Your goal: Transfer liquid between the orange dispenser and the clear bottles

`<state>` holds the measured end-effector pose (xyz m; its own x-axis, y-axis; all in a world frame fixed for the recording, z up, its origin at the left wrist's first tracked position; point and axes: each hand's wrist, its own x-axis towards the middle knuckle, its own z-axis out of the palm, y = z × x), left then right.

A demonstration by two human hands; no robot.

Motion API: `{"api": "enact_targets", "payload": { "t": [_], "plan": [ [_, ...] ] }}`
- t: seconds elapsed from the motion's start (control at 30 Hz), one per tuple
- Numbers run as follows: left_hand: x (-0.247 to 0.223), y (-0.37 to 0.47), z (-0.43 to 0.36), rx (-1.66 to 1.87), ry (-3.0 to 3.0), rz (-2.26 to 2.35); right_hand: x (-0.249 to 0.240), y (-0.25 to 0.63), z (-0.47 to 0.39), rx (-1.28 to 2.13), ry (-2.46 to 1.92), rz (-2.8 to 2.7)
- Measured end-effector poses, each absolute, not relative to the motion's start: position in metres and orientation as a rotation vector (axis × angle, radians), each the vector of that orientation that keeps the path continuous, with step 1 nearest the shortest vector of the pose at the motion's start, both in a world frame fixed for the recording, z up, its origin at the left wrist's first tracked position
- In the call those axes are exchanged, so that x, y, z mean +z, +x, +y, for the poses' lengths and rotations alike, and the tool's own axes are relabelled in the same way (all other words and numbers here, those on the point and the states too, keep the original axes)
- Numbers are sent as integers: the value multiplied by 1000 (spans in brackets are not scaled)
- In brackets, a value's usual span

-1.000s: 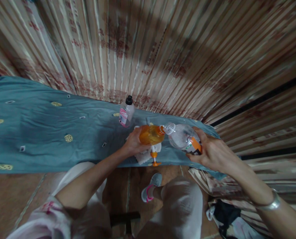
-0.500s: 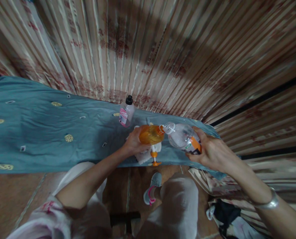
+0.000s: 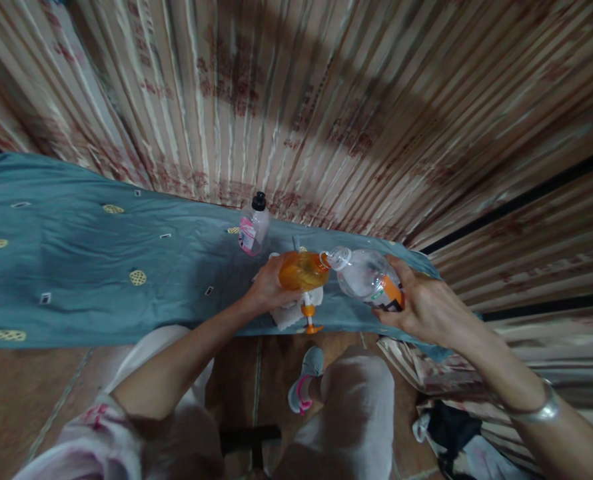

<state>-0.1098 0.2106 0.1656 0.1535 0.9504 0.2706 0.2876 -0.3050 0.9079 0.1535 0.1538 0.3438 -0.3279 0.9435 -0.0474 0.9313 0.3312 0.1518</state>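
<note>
- Teal-draped surface (image 3: 86, 267): both bottles are over its right half
- Clear bottle (image 3: 361, 272): right hand (image 3: 426, 303) has fingers wrapped round the base end
- Orange bottle (image 3: 304, 271): left hand (image 3: 265, 287) grips its base, necks meeting, probably mid-pour, can't tell how much's left
- Pump (image 3: 308, 311): already off, near edge
</note>
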Motion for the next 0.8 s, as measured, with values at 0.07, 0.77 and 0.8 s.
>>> {"api": "enact_targets", "payload": {
  "t": [0.07, 0.77, 0.8],
  "plan": [
    [166, -110, 210, 1175, 1721, 1190, 344, 153, 154, 155, 1747, 2430],
    [165, -111, 210, 1148, 1707, 1187, 348, 149, 153, 146, 1765, 2373],
    [165, -111, 210, 1150, 1704, 1188, 348, 149, 153, 135, 1765, 2387]
  ]
}}
